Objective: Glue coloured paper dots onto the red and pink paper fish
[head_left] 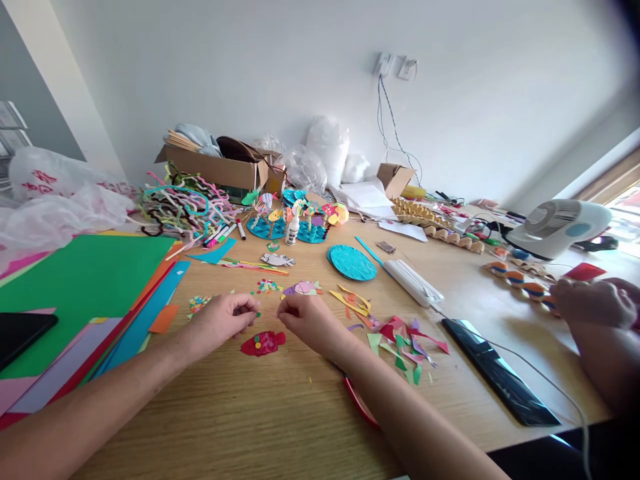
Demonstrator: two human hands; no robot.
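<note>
My left hand point(227, 320) is closed in a pinch, with a small green paper dot point(259, 314) at its fingertips. Facing it, my right hand point(307, 321) has its fingers curled together; whatever they may hold is hidden. Between and just below the hands lies a red paper fish point(263, 343) with yellow and green dots near its head. Beyond them are a pile of colored paper dots point(269, 286) and a pink and purple paper fish point(305, 288). Red-handled scissors point(361, 402) lie partly under my right forearm.
Colored paper sheets point(95, 273) and a black phone point(23, 337) fill the left. Paper scraps point(407, 347), a power strip point(413, 281) and a glossy black panel point(500, 371) lie rightward. A glue bottle point(292, 231) stands behind. Another person's hand point(595, 303) is at far right.
</note>
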